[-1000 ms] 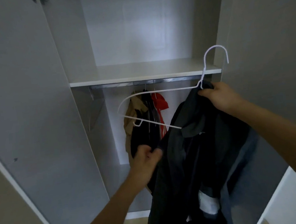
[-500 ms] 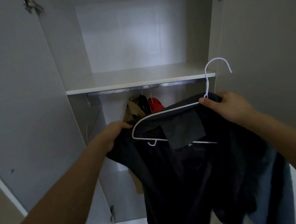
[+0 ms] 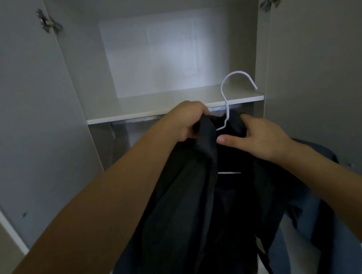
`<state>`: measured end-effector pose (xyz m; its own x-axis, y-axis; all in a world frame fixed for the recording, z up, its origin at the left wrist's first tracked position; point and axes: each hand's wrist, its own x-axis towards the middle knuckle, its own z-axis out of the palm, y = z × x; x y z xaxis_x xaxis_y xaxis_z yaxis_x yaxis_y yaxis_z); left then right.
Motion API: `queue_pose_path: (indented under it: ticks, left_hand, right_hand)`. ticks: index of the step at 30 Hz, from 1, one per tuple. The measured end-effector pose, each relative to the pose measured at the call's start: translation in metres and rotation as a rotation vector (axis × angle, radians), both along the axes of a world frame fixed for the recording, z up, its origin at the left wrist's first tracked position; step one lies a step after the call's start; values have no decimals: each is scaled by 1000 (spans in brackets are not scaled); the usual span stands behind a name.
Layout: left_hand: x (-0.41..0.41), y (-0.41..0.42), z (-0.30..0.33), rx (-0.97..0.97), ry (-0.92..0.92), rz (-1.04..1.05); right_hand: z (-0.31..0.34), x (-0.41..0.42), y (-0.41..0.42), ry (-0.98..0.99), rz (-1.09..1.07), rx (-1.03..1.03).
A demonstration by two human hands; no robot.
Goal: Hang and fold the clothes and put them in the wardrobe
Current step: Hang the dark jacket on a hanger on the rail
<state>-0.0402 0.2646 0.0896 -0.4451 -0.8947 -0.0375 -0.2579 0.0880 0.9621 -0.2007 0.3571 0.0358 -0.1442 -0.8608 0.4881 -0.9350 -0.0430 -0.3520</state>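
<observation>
Both hands hold a dark jacket (image 3: 193, 202) up in front of the open wardrobe (image 3: 172, 106). The left hand (image 3: 187, 120) has its fingers curled round a bunch of the collar. The right hand (image 3: 257, 136) grips the other side of the collar — thumb stretched across the fabric. Between the two sets of fingers rises the neck of a white hanger (image 3: 229, 101), its hook above them, before the shelf (image 3: 151, 114). The jacket hangs below the fingers — draped on the hanger.
</observation>
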Motion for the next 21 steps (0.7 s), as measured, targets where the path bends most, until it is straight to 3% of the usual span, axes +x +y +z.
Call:
queue_pose_path:
  ticks: [6, 9, 11, 13, 15, 19, 21]
  left_hand:
    - [-16, 19, 22, -56, 88, -22]
    - [-16, 20, 27, -60, 139, -48]
    - [-5, 20, 16, -233, 292, 111]
    - [11, 33, -32, -608, 415, 300]
    - [17, 57, -115, -748, 316, 240]
    - [4, 82, -243, -337, -70, -73]
    - [-2, 76, -265, -347, -145, -122]
  right_hand:
    - [-7, 14, -1, 131, -39, -44]
    - [-11, 14, -9, 53, -103, -123]
    - [-4, 12, -11, -129, -108, -89]
    - [1, 12, -11, -332, -53, -53]
    - [2, 11, -12, -493, -3, -61]
    - [1, 15, -14, -729, 56, -70]
    - [1, 16, -13, -821, 80, -92]
